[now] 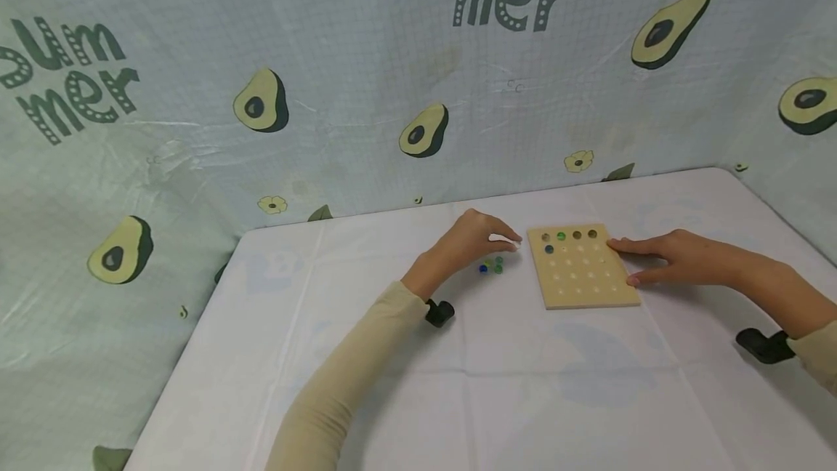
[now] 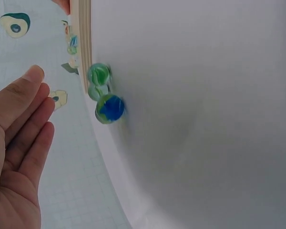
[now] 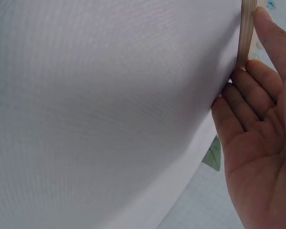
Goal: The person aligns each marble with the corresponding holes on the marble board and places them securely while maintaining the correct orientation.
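Observation:
A square wooden board [image 1: 582,275] with rows of round hollows lies on the table. Several marbles sit in its far row, and a dark blue marble [image 1: 549,248] sits in the second row at the left. My left hand [image 1: 467,242] hovers between the board and a small group of loose marbles [image 1: 498,269], green and blue. Its thumb and index fingertips come close together; whether they pinch something is hidden. Fairly straight fingers of my right hand [image 1: 686,259] touch the board's right edge, the thumb nearer me. In the right wrist view, these fingertips [image 3: 252,71] meet the board's side [image 3: 246,36].
A white cloth covers the table [image 1: 392,413]. Behind it hangs a pale curtain [image 1: 353,78] printed with avocados and lettering. Black wrist devices [image 1: 439,313] show below both sleeves.

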`<action>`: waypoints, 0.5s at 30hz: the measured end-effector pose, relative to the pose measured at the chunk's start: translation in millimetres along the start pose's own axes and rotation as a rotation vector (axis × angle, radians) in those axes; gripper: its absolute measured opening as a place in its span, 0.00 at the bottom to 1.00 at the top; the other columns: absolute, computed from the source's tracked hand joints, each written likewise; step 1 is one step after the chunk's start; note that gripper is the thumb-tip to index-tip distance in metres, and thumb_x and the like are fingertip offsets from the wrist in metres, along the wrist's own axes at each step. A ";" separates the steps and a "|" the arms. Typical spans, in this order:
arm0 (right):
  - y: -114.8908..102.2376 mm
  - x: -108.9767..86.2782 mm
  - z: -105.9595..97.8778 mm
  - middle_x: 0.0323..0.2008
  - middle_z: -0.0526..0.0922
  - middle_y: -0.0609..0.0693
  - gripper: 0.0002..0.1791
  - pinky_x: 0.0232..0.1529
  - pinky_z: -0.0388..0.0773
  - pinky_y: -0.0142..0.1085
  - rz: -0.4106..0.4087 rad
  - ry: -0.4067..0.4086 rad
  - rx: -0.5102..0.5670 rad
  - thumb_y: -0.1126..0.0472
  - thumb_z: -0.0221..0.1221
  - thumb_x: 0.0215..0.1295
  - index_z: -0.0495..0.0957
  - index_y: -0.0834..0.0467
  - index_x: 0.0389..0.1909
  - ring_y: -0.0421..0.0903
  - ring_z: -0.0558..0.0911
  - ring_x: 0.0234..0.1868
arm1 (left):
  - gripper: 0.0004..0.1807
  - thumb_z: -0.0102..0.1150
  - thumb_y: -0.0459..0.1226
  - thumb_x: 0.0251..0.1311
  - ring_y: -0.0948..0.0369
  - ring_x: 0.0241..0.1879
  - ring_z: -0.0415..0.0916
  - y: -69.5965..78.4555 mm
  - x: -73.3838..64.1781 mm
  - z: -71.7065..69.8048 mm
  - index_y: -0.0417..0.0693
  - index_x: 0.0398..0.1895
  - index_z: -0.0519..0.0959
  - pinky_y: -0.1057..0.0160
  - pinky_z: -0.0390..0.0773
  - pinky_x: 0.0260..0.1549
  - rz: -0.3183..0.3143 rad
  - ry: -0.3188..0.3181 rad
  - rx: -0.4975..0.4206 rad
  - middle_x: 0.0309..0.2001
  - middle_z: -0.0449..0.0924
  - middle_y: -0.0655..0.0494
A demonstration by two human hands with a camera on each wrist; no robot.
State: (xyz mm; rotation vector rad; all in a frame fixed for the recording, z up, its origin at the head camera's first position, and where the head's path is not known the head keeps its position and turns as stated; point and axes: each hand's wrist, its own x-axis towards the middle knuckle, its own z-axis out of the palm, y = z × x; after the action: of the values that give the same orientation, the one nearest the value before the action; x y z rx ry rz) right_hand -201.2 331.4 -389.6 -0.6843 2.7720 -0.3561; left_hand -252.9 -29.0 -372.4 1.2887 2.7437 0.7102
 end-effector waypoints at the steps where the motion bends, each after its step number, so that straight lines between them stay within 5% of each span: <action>1: -0.9 0.3 -0.5 0.69 0.70 0.66 0.44 0.58 0.72 0.65 0.004 0.002 -0.001 0.36 0.66 0.60 0.69 0.55 0.73 0.71 0.71 0.66 | 0.13 0.68 0.39 0.64 0.63 0.53 0.84 1.2 0.4 0.4 0.48 0.50 0.88 0.73 0.77 0.53 -0.001 -0.002 -0.001 0.49 0.88 0.56; 15: 0.7 3.4 -2.8 0.69 0.70 0.66 0.45 0.57 0.72 0.65 -0.002 -0.018 -0.014 0.36 0.66 0.61 0.69 0.55 0.73 0.71 0.72 0.65 | 0.13 0.68 0.40 0.64 0.64 0.52 0.84 11.7 7.2 7.9 0.49 0.50 0.89 0.76 0.76 0.52 0.026 -0.005 0.018 0.49 0.88 0.57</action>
State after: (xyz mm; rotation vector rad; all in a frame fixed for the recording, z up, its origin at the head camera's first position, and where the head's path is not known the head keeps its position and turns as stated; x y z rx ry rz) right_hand -205.2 330.9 -387.8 -0.6897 2.7597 -0.3301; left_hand -247.5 -14.1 -373.5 1.3299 2.7407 0.6840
